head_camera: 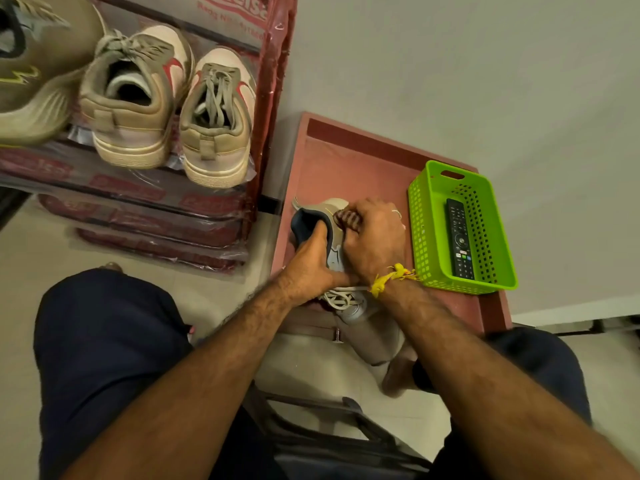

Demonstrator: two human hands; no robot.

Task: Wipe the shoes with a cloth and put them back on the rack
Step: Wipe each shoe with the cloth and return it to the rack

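Two hands work one beige shoe [337,216] on the reddish desk [349,161]: the left hand [310,263] grips its dark collar to steady it, while the right hand [375,237] clenches a striped cloth [348,220] against the upper. A green basket [429,216] crowds the right side; open desk lies beyond, and the rack [273,98] with its pair [173,105] stands just left
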